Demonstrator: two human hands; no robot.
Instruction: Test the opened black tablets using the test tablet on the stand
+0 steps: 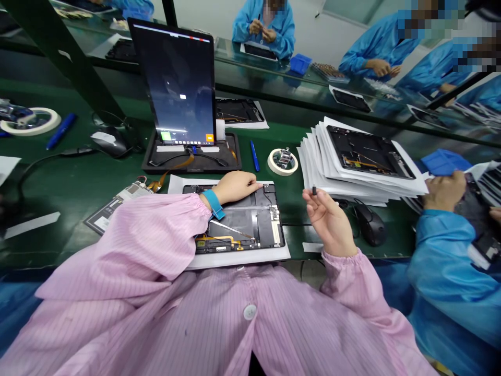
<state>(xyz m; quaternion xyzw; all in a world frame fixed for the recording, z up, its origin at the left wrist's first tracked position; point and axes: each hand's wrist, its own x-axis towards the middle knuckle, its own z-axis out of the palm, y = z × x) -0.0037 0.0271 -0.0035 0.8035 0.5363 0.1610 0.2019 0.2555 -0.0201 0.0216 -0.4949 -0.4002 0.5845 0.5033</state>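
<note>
An opened black tablet housing [240, 222] with exposed cables and boards lies on white paper before me. My left hand [235, 187], with a blue band at its wrist, rests across the housing's upper edge. Its fingers are curled together, and the fingertips touch near the upper right corner; their undersides are hidden. Off to the right of the housing, my right hand [331, 219] is raised with the palm partly turned up. Thumb and forefinger pinch a small black piece [314, 191]; the other fingers are loosely bent.
A lit tablet screen [182, 94] stands in a black tray [172, 166] behind the housing. A blue pen [254, 155], tape roll [282, 162], paper stack [317, 156] topped by another housing [370, 149], and mouse [369, 223] lie rightward. A co-worker's blue sleeve [450, 250] is close at right.
</note>
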